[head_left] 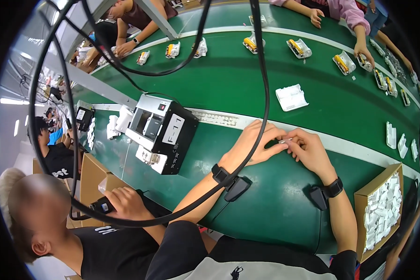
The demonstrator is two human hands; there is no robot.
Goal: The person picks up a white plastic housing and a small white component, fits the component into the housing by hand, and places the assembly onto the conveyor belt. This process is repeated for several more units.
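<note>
Small white part (285, 140), little more than a sliver between fingertips, sits pinched where the two hands meet above the green bench (266, 210). The left hand (254, 142) closes on its near end with thumb and forefinger, and the right hand (308, 149) clamps the other end the same way, so the piece is steadied from both sides; its exact shape is too small to tell. Both wrists carry black bands with small black units, resting just behind the grip on the bench surface, which likely braces the hands for fine work. To the left of the grip stands a black and white box-shaped machine (161, 130), within easy reach. Beyond the grip, past the white dividing strip, a white moulded tray (291, 97) lies on the green conveyor belt (228, 79). To the right of the grip, a cardboard box of white parts (380, 210) sits at the bench edge, close to the right elbow for picking.
</note>
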